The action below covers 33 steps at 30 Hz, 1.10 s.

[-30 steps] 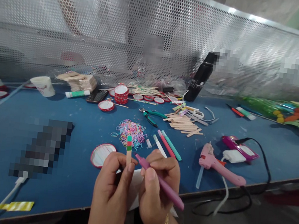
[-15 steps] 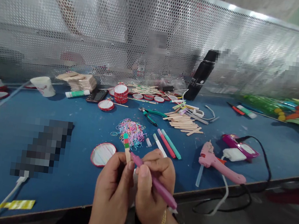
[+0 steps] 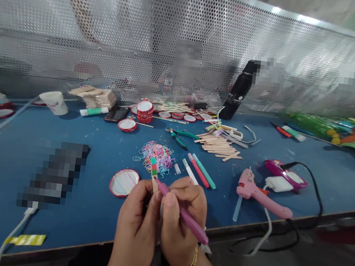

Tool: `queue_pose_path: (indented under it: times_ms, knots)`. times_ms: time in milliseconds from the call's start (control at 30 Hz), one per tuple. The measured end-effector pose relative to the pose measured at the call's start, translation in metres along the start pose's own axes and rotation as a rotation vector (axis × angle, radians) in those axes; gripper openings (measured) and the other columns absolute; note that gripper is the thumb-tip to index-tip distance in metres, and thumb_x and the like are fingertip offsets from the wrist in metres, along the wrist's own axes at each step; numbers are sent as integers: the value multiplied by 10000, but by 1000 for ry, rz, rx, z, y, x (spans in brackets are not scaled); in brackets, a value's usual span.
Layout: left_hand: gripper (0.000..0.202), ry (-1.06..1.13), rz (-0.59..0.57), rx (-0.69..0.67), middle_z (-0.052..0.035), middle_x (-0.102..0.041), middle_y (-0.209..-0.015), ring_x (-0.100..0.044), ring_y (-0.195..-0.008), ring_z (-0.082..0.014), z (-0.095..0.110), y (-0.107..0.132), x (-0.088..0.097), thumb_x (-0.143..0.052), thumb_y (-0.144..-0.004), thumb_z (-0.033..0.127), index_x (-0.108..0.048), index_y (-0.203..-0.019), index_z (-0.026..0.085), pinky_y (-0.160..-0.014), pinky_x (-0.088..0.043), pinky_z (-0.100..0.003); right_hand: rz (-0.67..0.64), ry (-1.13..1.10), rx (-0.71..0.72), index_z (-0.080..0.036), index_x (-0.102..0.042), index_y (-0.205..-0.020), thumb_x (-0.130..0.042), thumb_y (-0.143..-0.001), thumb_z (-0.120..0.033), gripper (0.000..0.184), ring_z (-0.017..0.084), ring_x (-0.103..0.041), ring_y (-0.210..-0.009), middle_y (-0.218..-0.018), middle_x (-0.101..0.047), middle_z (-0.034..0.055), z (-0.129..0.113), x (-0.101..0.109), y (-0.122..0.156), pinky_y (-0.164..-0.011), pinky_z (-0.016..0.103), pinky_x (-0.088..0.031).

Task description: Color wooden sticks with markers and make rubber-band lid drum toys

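Between the thumb and fingers of my left hand (image 3: 139, 219) is a wooden craft stick (image 3: 154, 185), its upper end coloured in green and red bands. My right hand (image 3: 183, 213) grips a purple marker (image 3: 194, 224), whose tip meets the stick just below the bands. Behind my hands lies a heap of coloured rubber bands (image 3: 157, 154). To their right are a pink marker (image 3: 199, 170), a teal marker (image 3: 204, 171) and a white marker (image 3: 190, 171), with a loose cap (image 3: 177, 169) alongside. A round red-rimmed disc (image 3: 124, 182) rests left of my hands.
Plain craft sticks (image 3: 216, 145) and green-handled pliers (image 3: 178, 138) lie farther back. A pink glue gun (image 3: 258, 195) sits right, its cable over the table edge. A black bottle (image 3: 240, 91) leans against the perforated metal screen (image 3: 127, 36). A charging phone (image 3: 57, 174) is left.
The marker tip has shifted against the stick, now touching it below the bands, where a purple mark shows. Both hands stay nearly in place; the view has shifted slightly.
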<state>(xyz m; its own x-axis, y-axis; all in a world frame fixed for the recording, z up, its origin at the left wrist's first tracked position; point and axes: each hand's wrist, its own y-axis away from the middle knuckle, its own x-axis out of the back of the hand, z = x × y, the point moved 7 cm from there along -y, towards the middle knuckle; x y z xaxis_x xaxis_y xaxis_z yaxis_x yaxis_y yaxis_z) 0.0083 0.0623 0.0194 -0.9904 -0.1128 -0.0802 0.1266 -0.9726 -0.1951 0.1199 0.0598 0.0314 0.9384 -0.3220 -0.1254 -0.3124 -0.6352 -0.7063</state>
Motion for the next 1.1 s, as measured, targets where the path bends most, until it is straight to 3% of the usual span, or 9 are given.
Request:
queue_pose_path:
  times_ms: [500, 700, 900, 1100]
  knots:
    - [213, -88, 2, -62, 13, -638, -790, -538, -712, -138, 4, -2, 1, -596, -1012, 394, -645, -889, 227, -649, -468, -223, 13, 21, 44, -237, -508, -923, -559, -977, -151, 113, 129, -567, -730, -820, -572, -45, -2, -1, -1, -838, 389, -465]
    - [221, -107, 30, -46, 13, -614, -743, -525, -664, -139, 10, -5, 2, -625, -970, 399, -628, -846, 215, -596, -462, -225, 84, 60, 28, -229, -519, -905, -546, -987, -131, 131, 125, -564, -743, -826, -565, -32, -3, 4, -1, -712, 318, -464]
    - [221, -70, 17, -44, 8, -634, -760, -539, -676, -138, 6, -3, 1, -612, -990, 398, -642, -867, 217, -610, -466, -222, 37, 17, 54, -234, -519, -937, -558, -972, -136, 112, 128, -569, -729, -819, -573, -44, -4, 0, 0, -827, 388, -472]
    - [185, -102, 0, -69, 11, -643, -778, -563, -706, -143, 6, -3, 1, -608, -993, 359, -656, -876, 224, -650, -479, -237, 1, 26, 47, -237, -500, -928, -553, -974, -139, 121, 125, -573, -729, -827, -571, -46, -4, -2, -1, -842, 394, -465]
